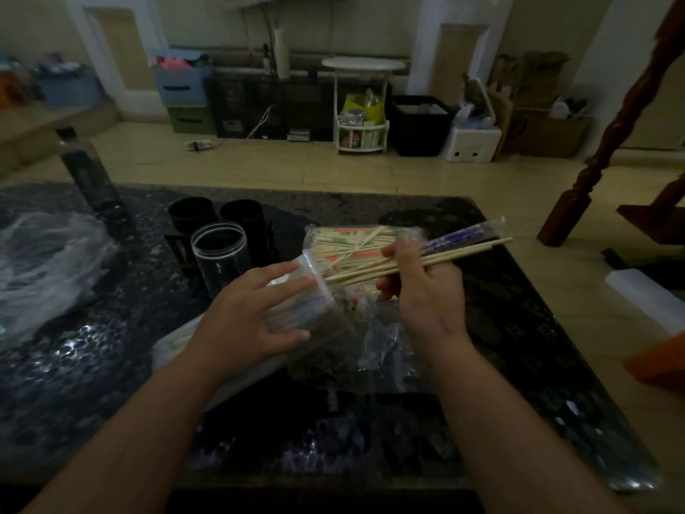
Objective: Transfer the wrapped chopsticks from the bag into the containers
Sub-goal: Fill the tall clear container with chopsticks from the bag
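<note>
Your two forearms come in from 6 o'clock over the dark speckled table (519, 328). Your left hand (255, 309) is wrapped over the tilted jar (322, 309): fingers spread across the top, thumb tucked beneath, a firm hold. That clear jar leans with its mouth toward 1 o'clock, and pale sticks show through its wall.

Your right hand (426, 287) sits just beside it at 3 o'clock, fingers curled tight around a bunch of chopsticks (463, 250). One has a blue printed wrapper; the others look pale and I can't tell how they're wrapped. Their near ends meet the tilted jar's rim and their far ends fan out toward 2 o'clock.

Behind your knuckles at 12 o'clock lies the bag (348, 246), clear plastic, packed with more sticks in red and green print. It touches the tilted jar's mouth.

At 11 o'clock an upright clear jar (222, 254) stands open-topped, with two black cups (192, 215) right behind it. Further out at 10 o'clock stands a dark bottle (87, 168), and at 9 o'clock sits a crumpled plastic sheet (44, 261).
</note>
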`<state>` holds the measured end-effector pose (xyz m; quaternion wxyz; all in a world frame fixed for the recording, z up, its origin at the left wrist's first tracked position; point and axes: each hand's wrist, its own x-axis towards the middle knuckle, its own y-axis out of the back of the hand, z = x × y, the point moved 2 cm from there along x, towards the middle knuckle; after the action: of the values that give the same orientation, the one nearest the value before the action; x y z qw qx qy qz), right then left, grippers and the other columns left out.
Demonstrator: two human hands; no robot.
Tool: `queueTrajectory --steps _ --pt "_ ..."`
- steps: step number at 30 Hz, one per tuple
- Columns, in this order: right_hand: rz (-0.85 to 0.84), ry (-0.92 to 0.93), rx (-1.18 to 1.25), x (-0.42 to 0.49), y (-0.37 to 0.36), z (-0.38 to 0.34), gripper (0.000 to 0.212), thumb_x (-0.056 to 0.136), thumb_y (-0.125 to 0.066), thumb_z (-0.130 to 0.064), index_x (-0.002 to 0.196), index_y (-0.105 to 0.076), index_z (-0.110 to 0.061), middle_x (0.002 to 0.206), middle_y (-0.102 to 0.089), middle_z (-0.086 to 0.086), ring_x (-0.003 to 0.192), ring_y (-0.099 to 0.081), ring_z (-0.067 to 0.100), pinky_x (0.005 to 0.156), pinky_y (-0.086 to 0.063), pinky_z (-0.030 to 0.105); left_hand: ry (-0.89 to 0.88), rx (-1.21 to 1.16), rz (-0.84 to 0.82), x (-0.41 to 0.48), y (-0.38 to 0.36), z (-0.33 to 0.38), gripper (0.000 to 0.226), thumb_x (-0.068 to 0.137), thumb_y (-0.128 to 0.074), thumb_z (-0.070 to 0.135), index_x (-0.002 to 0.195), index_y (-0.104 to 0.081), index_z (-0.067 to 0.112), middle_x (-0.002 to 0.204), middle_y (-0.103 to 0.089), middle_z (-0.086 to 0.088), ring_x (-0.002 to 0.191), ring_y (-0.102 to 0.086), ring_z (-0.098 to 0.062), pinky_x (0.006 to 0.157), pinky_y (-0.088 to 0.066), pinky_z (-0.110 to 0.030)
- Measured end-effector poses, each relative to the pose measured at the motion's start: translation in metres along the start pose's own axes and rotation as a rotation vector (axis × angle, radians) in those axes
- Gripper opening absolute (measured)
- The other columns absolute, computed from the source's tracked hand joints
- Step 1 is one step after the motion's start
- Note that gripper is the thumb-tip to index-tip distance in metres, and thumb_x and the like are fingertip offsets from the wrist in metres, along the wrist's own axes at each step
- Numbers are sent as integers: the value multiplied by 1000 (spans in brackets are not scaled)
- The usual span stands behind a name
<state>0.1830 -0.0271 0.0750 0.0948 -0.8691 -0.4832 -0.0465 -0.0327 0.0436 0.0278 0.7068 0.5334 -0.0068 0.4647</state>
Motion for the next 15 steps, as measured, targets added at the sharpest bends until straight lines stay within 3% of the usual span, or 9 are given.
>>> queueTrajectory --steps 2,6,9,11,13,15 --pt "-55 -137 -77 3 -2 6 22 96 -60 -26 82 -70 -12 59 -65 -3 53 -57 5 50 -48 21 11 -10 -24 0 -1 -1 69 67 -68 60 131 -56 36 140 -49 11 123 -49 -7 105 -31 -16" --pt "-283 -483 100 -5 -18 24 6 89 -70 -19 92 -71 -15 73 -67 2 52 -54 7 47 -43 20 -34 0 -62 0 -5 2 70 67 -69 58 133 -55 37 140 -48 12 122 -50 -10 101 -39 -30" --pt "-143 -503 331 -2 -19 23 17 91 -63 -26 83 -71 -15 68 -62 2 46 -48 7 42 -33 20 -29 -5 -46 0 -5 0 70 68 -69 58 133 -56 35 140 -48 12 123 -50 -11 102 -40 -34" --pt "5 -456 432 3 -13 21 24 92 -56 -21 72 -67 -14 63 -59 1 46 -45 7 44 -31 22 -12 -14 -50 -1 -4 -1 69 68 -69 59 132 -57 36 141 -48 12 125 -49 -10 103 -39 -34" --pt "16 -405 291 2 -14 22 18 91 -59 -16 75 -66 -14 61 -58 2 45 -45 7 44 -33 22 -17 -9 -58 -1 -4 -1 68 68 -68 60 131 -58 35 141 -49 10 125 -49 -11 103 -39 -33" --pt "-104 -393 78 -4 -19 25 7 89 -66 -12 84 -66 -17 60 -60 1 42 -49 5 39 -37 20 -26 -3 -62 0 -5 -1 67 68 -68 59 130 -58 37 141 -49 10 124 -49 -11 103 -38 -32"
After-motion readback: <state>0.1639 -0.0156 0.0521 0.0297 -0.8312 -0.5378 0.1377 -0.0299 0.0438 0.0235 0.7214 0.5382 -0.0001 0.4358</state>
